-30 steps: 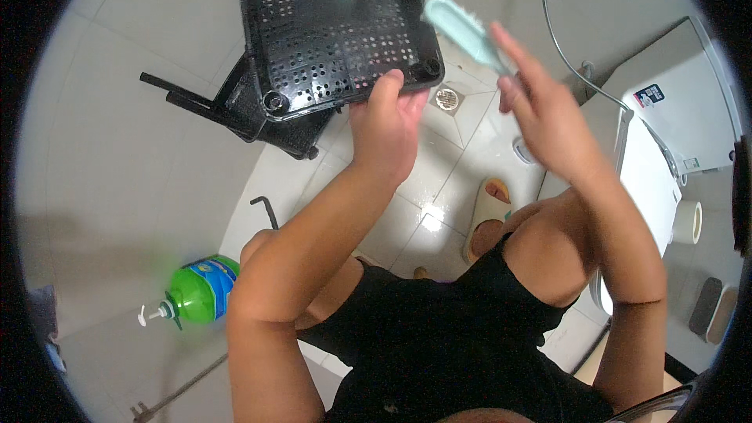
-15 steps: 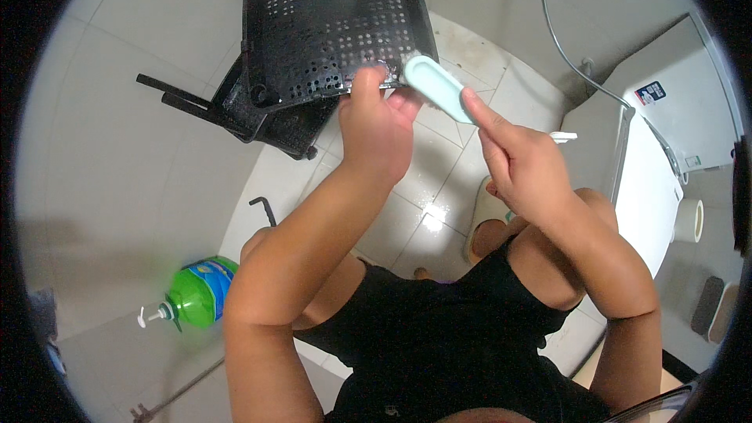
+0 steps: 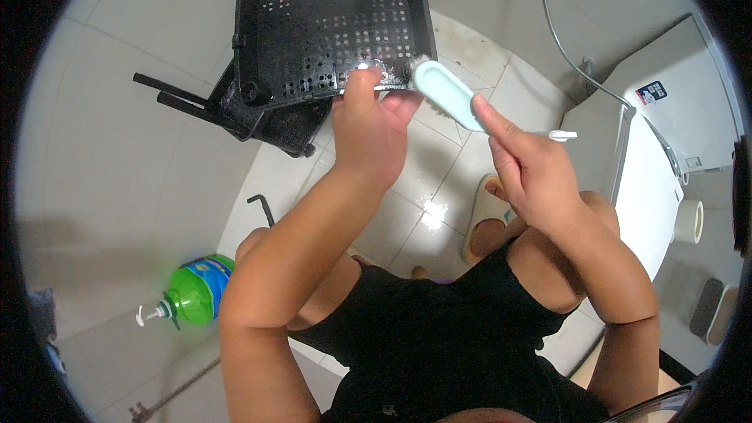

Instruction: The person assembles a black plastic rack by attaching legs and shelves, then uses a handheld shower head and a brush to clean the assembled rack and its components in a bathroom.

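Observation:
A wet black panel with rows of round holes (image 3: 333,23) fills the top middle, with some suds along its near edge. My left hand (image 3: 370,125) is closed on that near edge, thumb on top and fingers underneath. In my right hand (image 3: 536,168) is a pale mint scrub brush (image 3: 450,94), gripped by its handle with the thumb laid along its back. Its bristles face down and away, and its head touches or nearly touches the panel's near right corner. Beneath the panel, to the left, is a black frame with bar-like legs (image 3: 188,110).
A green pump bottle with a blue label (image 3: 196,290) stands at the left. A white appliance or cabinet (image 3: 654,133) stands on the right, with a grey hose (image 3: 564,47) above it. Wet white floor tiles (image 3: 407,219) lie below, and a slippered foot (image 3: 486,227) rests there.
The brush and my right hand have shifted slightly right and down. The panel and my left hand have moved a little to the left.

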`<action>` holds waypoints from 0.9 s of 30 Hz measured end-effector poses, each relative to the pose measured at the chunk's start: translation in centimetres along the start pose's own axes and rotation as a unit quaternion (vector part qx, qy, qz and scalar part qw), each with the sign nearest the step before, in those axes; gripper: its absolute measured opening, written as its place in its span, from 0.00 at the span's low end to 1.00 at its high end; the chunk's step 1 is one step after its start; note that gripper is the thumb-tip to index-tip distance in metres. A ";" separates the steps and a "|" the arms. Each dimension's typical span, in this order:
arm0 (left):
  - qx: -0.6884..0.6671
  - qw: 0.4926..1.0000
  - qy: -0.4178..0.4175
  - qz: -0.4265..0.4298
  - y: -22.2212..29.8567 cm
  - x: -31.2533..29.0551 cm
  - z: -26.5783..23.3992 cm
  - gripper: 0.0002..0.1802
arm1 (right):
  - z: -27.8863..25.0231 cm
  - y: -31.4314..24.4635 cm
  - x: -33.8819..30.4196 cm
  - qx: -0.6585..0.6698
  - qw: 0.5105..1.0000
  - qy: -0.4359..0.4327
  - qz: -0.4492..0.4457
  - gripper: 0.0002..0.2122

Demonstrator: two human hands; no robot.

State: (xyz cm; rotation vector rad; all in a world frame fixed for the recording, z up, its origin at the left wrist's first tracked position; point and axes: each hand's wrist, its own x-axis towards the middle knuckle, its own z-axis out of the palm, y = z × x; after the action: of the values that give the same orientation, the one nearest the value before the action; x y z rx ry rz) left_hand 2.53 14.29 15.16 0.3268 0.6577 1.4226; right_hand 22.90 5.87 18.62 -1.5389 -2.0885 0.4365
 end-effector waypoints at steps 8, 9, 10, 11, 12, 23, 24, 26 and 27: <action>0.000 1.000 0.002 -0.001 0.3 -0.4 0.6 0.15 | -0.3 0.6 0.1 0.005 1.000 0.023 0.015 0.25; 0.002 1.000 0.003 0.006 0.3 -0.5 0.8 0.14 | -0.2 0.8 0.3 0.018 0.999 0.034 0.022 0.25; 0.002 1.000 0.001 0.007 0.2 -0.3 0.6 0.14 | -0.2 1.0 0.4 0.012 0.999 0.046 0.005 0.25; 0.002 1.000 0.000 0.007 0.1 -0.1 0.3 0.14 | 0.1 0.9 0.0 0.013 0.999 0.030 -0.003 0.25; 0.003 1.000 -0.002 0.008 0.0 0.0 0.0 0.14 | 0.4 0.6 -0.6 0.014 1.000 0.015 -0.011 0.26; 0.011 1.000 -0.016 0.013 -0.1 -0.4 0.6 0.15 | -0.3 0.5 0.2 0.010 0.999 0.021 0.042 0.27; 0.008 1.000 -0.028 0.010 0.1 -0.4 0.8 0.15 | 0.0 0.3 -0.1 0.015 0.999 0.015 0.034 0.26; 0.018 1.000 -0.009 0.007 -0.2 -0.3 0.3 0.15 | 0.4 0.0 -0.9 0.022 1.000 0.002 0.018 0.26; 0.023 1.000 0.001 0.006 -0.4 -0.3 0.1 0.16 | 0.3 0.1 -0.8 0.016 1.000 0.003 0.020 0.26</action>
State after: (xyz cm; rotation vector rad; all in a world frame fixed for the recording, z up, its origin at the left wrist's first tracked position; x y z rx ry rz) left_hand 2.89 13.94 15.06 0.3669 0.6919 1.4207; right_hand 22.98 5.14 18.18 -1.5642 -2.0390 0.4763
